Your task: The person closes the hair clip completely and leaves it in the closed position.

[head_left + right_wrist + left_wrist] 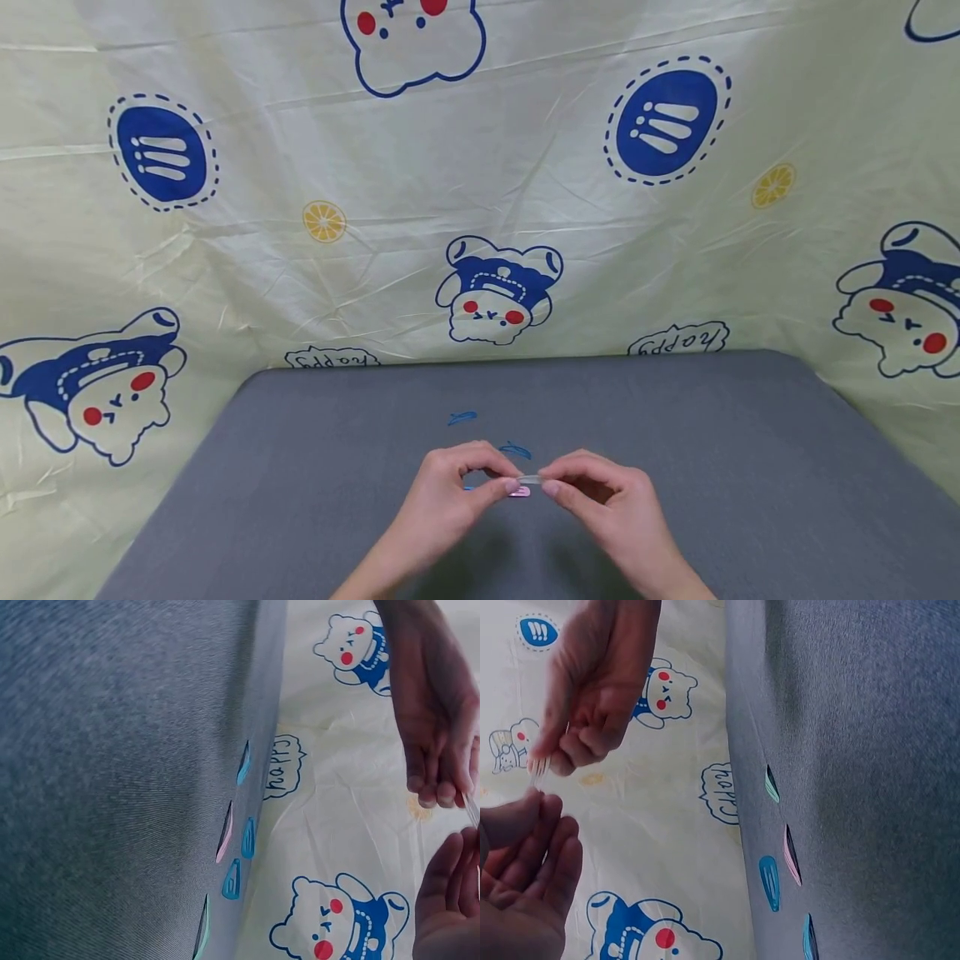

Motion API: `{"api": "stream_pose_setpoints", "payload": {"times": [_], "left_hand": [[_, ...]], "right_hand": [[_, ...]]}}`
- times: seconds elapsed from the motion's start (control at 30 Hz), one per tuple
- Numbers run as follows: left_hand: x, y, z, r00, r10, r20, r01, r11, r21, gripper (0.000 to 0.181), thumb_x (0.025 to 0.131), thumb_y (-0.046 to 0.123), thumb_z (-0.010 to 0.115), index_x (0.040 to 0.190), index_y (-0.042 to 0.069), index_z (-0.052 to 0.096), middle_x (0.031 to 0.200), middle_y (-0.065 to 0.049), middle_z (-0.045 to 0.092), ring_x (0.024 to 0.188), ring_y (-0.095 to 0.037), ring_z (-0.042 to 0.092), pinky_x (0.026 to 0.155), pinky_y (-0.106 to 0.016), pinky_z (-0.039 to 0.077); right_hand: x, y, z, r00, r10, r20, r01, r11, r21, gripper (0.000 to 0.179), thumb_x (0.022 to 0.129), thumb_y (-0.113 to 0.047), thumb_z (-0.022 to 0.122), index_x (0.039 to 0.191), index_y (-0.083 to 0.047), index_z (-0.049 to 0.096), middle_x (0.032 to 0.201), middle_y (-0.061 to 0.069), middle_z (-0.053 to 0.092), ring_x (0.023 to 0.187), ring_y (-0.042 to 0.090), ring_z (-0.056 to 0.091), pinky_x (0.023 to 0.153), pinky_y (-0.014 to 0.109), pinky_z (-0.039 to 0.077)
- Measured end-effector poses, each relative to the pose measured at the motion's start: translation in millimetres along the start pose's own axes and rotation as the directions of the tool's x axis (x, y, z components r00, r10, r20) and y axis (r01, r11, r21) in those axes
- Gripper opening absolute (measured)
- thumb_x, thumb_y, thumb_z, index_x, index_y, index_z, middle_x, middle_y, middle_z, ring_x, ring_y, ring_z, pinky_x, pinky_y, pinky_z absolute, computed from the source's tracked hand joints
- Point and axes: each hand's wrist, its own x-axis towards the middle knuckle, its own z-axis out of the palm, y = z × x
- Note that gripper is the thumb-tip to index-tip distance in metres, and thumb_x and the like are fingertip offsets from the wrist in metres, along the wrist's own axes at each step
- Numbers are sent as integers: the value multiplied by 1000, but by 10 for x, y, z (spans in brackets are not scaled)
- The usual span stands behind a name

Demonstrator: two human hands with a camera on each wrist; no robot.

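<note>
Between my two hands is a small pale, see-through-looking snap hair clip (530, 479), held above the table. My left hand (457, 487) pinches one end between thumb and forefinger. The other end is pinched by my right hand (607, 493) in the same way. The left wrist view shows slots along the pale clip (539, 772); whether it is snapped or unsnapped I cannot tell. Below the hands a pink hair clip (520, 492) lies on the table, partly hidden by the left thumb. A blue hair clip (516, 451) lies just beyond the fingers.
Another blue clip (462, 417) lies farther back on the grey cloth-covered table (337, 433). A green clip (772, 784) shows in the left wrist view. Behind the table hangs a pale curtain (525, 183) printed with cartoon bears.
</note>
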Motion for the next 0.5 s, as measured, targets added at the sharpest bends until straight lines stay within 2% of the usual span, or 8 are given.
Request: {"api": "stream_pose_setpoints", "payload": {"times": [0.17,0.27,0.37,0.5], "left_hand": [[17,-61,-53,994,-10,105,23,993,-117,4,89,18,73,91,16,76,87,4,70,85,-17,62,81,-33,51],[32,-99,-68,989,8,145,18,984,-176,4,89,14,73,91,11,75,87,-1,69,84,-19,62,82,-34,51],[38,-111,-73,990,14,142,11,985,-170,5,89,16,73,92,13,76,88,0,69,85,-19,63,84,-34,51],[36,-101,-71,996,29,88,-20,995,-96,6,88,23,76,92,20,76,88,5,68,86,-17,63,86,-34,50]], "right_hand": [[28,30,-56,993,25,115,-27,999,21,9,89,-10,72,98,-6,73,91,14,69,78,23,63,71,33,55],[40,41,-72,983,80,164,-89,995,46,10,91,-10,71,99,-4,72,88,14,68,76,22,62,71,33,54],[52,38,-72,969,175,172,-189,980,69,18,92,-15,70,102,-1,71,85,13,67,76,22,62,73,35,54],[66,35,-66,948,267,173,-288,951,115,28,93,-20,69,108,4,69,85,13,65,78,22,63,76,37,54]]}}
